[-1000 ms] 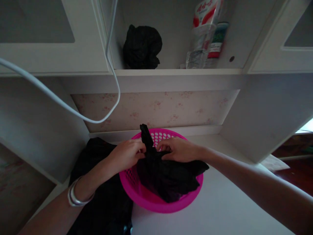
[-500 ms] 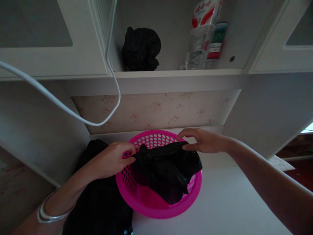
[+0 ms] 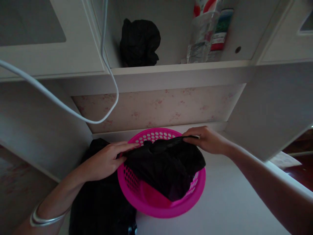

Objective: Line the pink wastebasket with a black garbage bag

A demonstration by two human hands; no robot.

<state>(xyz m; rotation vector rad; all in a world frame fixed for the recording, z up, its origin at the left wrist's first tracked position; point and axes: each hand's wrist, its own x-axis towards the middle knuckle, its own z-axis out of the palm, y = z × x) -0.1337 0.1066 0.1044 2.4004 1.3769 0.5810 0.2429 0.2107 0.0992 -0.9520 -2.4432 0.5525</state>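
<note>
A black plastic bag [image 3: 166, 166] is stretched between my two hands, over the mouth of a round pink plastic basket [image 3: 161, 212] with holes in its wall. My left hand [image 3: 111, 160] pinches the bag's left corner near the basket's left rim. At the bag's upper right edge, my right hand [image 3: 205, 139] grips it between thumb and fingers. The lower part of the bag hangs inside the basket and hides much of its bottom. Beneath my left forearm lies another large black bag [image 3: 102, 205], touching the basket's left side.
Above, a cupboard shelf [image 3: 181, 66] holds a crumpled black bag [image 3: 140, 42], a clear plastic bottle [image 3: 201, 39] and a green-and-red container [image 3: 220, 31]. A white cable [image 3: 93, 121] loops down at the left. Flowered wallpaper [image 3: 158, 106] shows behind the basket, which stands on a white surface [image 3: 220, 195].
My left hand has shifted slightly left and my right hand now pinches the bag's edge. The bag is spread wider and flatter between them. The view has shifted slightly.
</note>
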